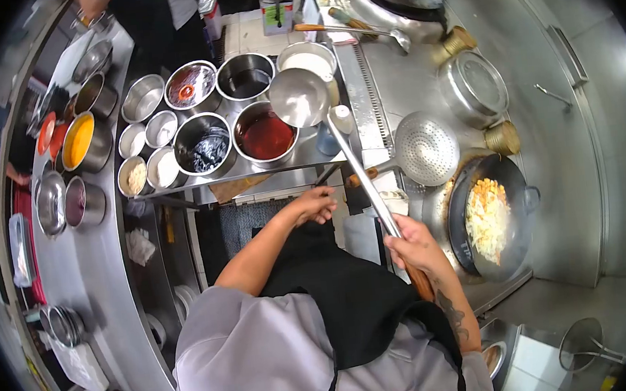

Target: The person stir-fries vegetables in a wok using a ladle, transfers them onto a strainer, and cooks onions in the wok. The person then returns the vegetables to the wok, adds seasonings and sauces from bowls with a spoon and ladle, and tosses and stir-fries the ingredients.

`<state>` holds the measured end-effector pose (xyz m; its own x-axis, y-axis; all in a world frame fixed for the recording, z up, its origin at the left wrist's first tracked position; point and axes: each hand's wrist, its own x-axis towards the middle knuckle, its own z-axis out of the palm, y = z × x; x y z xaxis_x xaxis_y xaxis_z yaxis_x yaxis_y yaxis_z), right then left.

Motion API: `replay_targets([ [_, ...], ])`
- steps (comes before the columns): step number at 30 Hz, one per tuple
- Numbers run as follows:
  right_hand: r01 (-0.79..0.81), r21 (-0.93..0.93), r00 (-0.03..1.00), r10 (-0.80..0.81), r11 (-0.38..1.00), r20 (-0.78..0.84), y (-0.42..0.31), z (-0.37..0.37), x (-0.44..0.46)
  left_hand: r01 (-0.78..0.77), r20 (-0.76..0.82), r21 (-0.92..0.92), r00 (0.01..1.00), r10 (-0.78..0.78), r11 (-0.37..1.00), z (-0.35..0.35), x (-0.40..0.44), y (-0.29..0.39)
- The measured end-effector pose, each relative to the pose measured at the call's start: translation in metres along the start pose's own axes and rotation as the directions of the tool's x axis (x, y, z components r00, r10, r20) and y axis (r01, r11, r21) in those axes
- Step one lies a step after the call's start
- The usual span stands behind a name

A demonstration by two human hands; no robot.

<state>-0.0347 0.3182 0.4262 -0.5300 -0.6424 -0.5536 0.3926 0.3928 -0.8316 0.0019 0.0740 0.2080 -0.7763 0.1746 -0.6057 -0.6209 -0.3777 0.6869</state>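
Note:
My right hand (412, 242) is wrapped round the handle of a large ladle (299, 97). The ladle's bowl hangs over the sauce pots, between a pot of red liquid (266, 136) and a pot of white contents (306, 62). In front of my apron, my left hand (314, 204) hovers with loosely bent fingers; I see nothing in it. A dark rod lies just beyond its fingertips. To the right of my right hand, a wok (519, 241) on the stove holds chopped pale and orange food (488, 219).
A perforated skimmer (426, 148) lies beside the wok, near a lidded pot (472, 91). A squeeze bottle (341, 121) stands by the ladle handle. Several pots and tubs crowd the steel counter. Another person (156, 23) stands at the far end.

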Motion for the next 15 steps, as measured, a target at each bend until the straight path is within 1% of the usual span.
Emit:
replay_targets([
  [1, 0.029, -0.022, 0.999, -0.028, 0.999, 0.029, 0.003, 0.005, 0.013, 0.023, -0.037, 0.018, 0.999, -0.022, 1.0, -0.01, -0.006, -0.019],
  [3, 0.087, -0.06, 0.993, -0.081, 0.994, 0.087, 0.007, 0.012, 0.033, 0.09, -0.16, 0.185, 0.985, -0.06, 0.979, -0.028, -0.02, -0.053],
  [6, 0.087, -0.187, 0.993, -0.069, 0.979, 0.098, 0.005, 0.021, 0.049, 0.131, -0.268, 0.284, 0.962, -0.052, 0.95, -0.046, -0.037, -0.092],
  [9, 0.112, -0.305, 0.991, -0.085, 0.946, 0.1, 0.014, 0.022, 0.065, 0.099, -0.318, 0.311, 0.948, 0.005, 0.945, -0.051, -0.05, -0.116],
  [12, 0.122, -0.355, 0.99, -0.086, 0.927, 0.116, 0.012, 0.029, 0.071, 0.032, -0.323, 0.426, 0.939, 0.119, 0.904, -0.051, -0.049, -0.128],
  [15, 0.084, -0.363, 0.993, -0.047, 0.928, 0.11, 0.01, 0.032, 0.072, -0.007, -0.32, 0.499, 0.928, 0.192, 0.866, -0.046, -0.048, -0.126],
])
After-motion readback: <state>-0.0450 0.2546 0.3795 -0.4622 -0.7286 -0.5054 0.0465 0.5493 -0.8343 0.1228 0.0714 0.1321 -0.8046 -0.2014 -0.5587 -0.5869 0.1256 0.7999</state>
